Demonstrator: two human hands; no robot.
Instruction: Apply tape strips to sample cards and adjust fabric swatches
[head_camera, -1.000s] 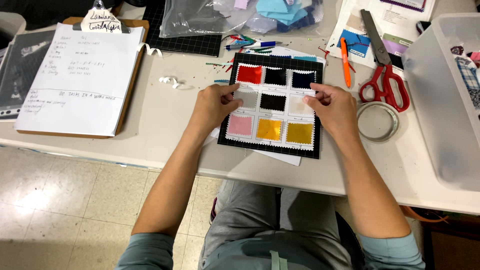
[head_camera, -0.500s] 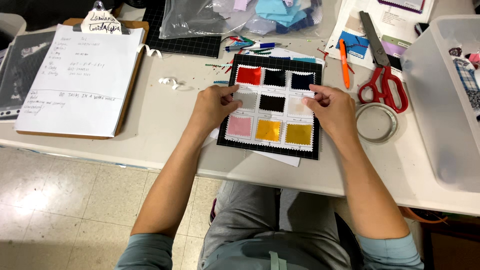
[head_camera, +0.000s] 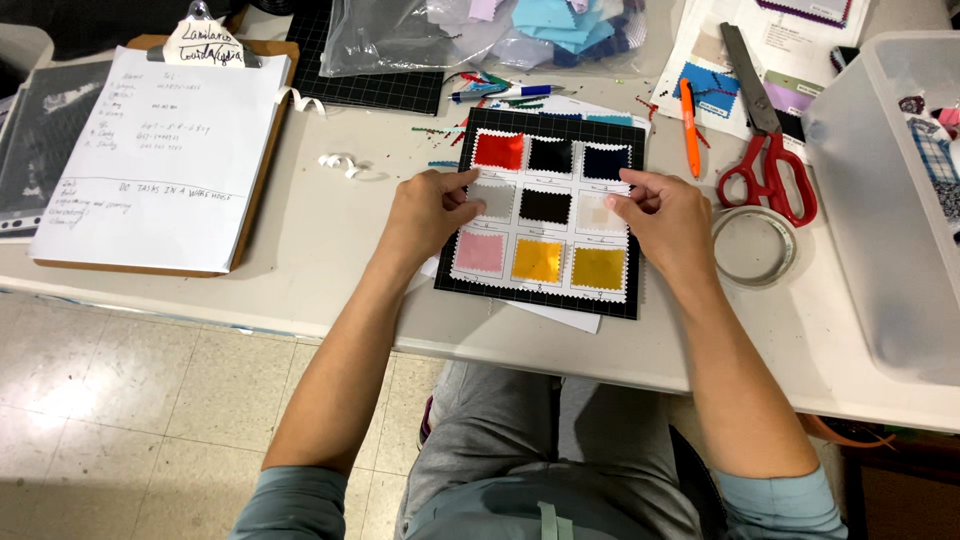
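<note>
My left hand (head_camera: 428, 208) pins the black swatch card (head_camera: 545, 214) flat on the worktop (head_camera: 330, 290), fingers curled loosely on its left edge, so the sheet can't slide. My right hand (head_camera: 665, 215) has its fingers pinched on the pale swatch (head_camera: 601, 214) in the middle row. Since a second ago, almost nothing has shifted.

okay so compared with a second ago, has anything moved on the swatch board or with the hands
Nothing visibly changed. The left hand and right hand rest on the same edges of the black swatch board, fingers at the middle row, and the scissors, tape roll and clipboard lie where they were.
</note>
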